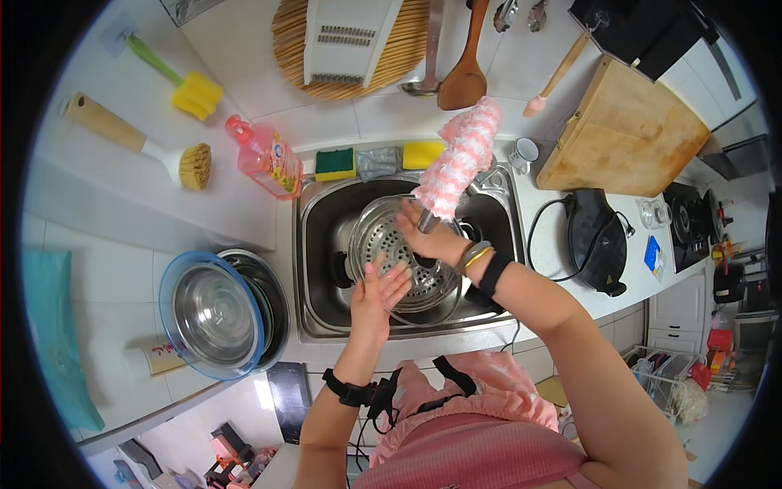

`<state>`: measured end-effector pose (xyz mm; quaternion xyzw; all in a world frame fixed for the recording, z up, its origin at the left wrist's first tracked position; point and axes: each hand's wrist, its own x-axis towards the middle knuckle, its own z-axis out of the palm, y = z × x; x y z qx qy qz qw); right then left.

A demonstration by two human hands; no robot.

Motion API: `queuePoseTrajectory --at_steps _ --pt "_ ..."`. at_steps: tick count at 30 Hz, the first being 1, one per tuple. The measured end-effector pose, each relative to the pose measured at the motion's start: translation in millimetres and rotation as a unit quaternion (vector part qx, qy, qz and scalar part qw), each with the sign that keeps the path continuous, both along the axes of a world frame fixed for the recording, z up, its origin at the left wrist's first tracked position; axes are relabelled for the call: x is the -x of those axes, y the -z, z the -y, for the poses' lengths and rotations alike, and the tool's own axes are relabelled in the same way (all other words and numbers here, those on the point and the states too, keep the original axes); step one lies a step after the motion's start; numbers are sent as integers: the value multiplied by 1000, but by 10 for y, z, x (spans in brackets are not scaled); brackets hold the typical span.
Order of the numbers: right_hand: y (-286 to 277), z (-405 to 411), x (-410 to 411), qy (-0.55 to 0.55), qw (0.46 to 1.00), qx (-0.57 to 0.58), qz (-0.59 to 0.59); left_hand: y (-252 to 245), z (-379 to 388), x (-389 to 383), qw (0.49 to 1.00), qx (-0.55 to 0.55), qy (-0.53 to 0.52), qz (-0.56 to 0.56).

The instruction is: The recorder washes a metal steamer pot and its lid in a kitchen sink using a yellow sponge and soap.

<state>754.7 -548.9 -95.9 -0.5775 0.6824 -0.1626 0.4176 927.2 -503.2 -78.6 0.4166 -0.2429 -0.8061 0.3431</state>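
Note:
A steel steamer pan with a perforated insert (391,241) sits in the stainless sink (317,211), with a clear round lid apparently lying over it. My left hand (383,290) is above the lid's near-left part, palm up, fingers apart, holding nothing. Near the pan's upper right is my right hand (427,232), its fingers extended and slightly blurred, below the metal spout of a faucet wrapped in pink and white fluffy cloth (458,159). The spout hides part of that hand; nothing shows in its grasp. Whether either hand touches the lid is unclear.
Sponges (335,164) and a grey cloth (377,164) line the sink's back edge beside a pink soap bottle (269,159). Stacked bowls (214,315) stand left. A mug (523,154), wooden board (623,128) and black corded appliance (595,241) are right. Utensils hang above.

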Motion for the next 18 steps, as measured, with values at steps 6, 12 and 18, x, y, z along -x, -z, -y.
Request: queuePoseTrajectory --at_steps 6,12,18 --pt "488 -368 514 25 997 -63 27 -28 59 -101 999 30 -19 -19" --pt "897 -694 950 282 943 174 -27 -10 152 -172 994 28 -62 -84" --pt "352 -363 1313 443 854 93 258 -18 188 -240 993 43 -77 -83"
